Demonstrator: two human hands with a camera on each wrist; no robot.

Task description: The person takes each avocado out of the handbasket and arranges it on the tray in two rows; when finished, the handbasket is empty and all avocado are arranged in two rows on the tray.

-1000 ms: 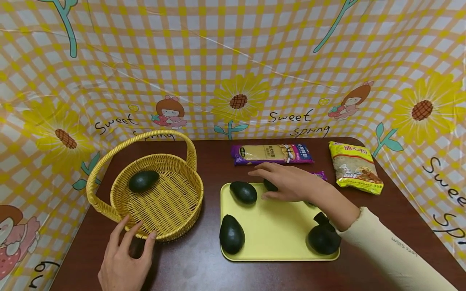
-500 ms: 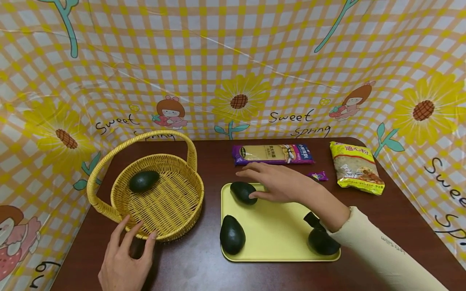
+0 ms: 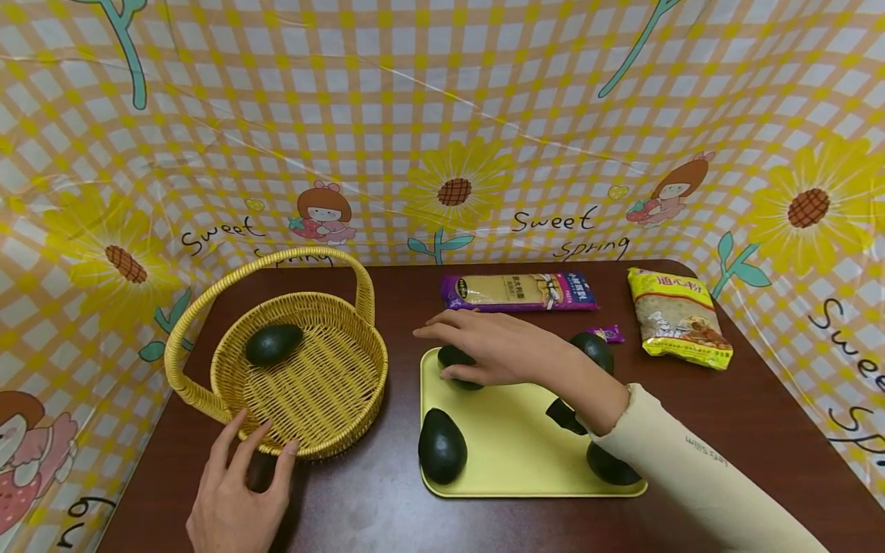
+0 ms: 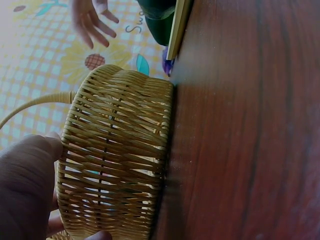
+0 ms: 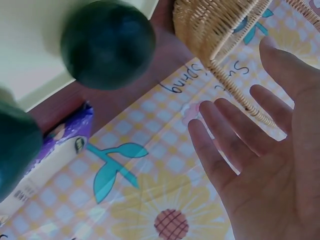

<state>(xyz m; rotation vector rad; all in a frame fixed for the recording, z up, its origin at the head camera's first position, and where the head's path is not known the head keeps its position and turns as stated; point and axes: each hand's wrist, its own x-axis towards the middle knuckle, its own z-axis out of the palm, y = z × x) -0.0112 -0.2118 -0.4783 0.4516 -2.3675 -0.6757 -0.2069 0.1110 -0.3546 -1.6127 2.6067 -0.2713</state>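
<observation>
My right hand (image 3: 484, 346) hovers over the back left of the yellow tray (image 3: 512, 461), fingers extended and holding nothing. Beneath it, partly covered, lies a dark green avocado (image 3: 452, 357). The right wrist view shows my open palm (image 5: 270, 180) apart from an avocado (image 5: 107, 45). More avocados sit on the tray: front left (image 3: 442, 445), front right (image 3: 611, 465) and back right (image 3: 594, 349). My left hand (image 3: 238, 484) rests its fingertips and thumb on the near rim of the wicker basket (image 3: 376, 376), which contains one avocado (image 3: 274, 345).
A purple pasta packet (image 3: 518, 292) lies behind the tray, and a small purple wrapper (image 3: 608, 334) to its right. Farther right is a yellow bag of pasta (image 3: 681, 315). A checked cloth (image 3: 387, 115) hangs behind the dark wooden table (image 3: 359, 507). The basket's handle (image 3: 263, 261) arches upward.
My right hand has moved left across the back of the tray, now covering part of the back-left avocado and uncovering the back-right one. My left hand has stayed at the basket rim.
</observation>
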